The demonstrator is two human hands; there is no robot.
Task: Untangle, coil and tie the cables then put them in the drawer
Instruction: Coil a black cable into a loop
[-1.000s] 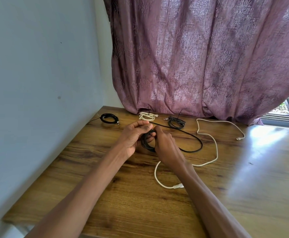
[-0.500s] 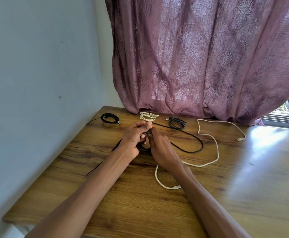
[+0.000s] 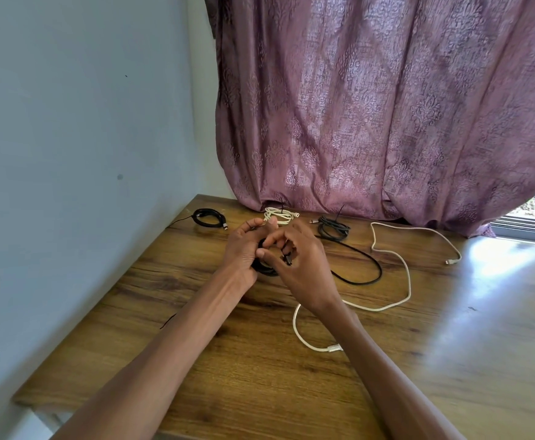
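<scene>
Over the middle of the wooden table [image 3: 259, 369], my left hand [image 3: 244, 249] grips a small coil of black cable [image 3: 264, 269]. My right hand [image 3: 304, 265] is pressed against it and pinches a small black piece, seemingly a tie or the cable's plug, at the coil. The cable's loose end [image 3: 364, 265] loops out to the right on the table. A thin black strand [image 3: 167, 322] shows by my left forearm. A long white cable [image 3: 399, 277] lies uncoiled on the right, its plug [image 3: 332, 348] near my right forearm.
Three tied coils lie along the back edge: a black one [image 3: 209, 217] at the left, a white one [image 3: 278, 215] in the middle, a dark one [image 3: 334, 228] to its right. A purple curtain [image 3: 370, 106] hangs behind. A wall [image 3: 69, 154] bounds the left side.
The hands have closed tighter over the black coil. The thin black strand along my left forearm has been drawn in and shows shorter. The loose loop on the right has barely shifted.
</scene>
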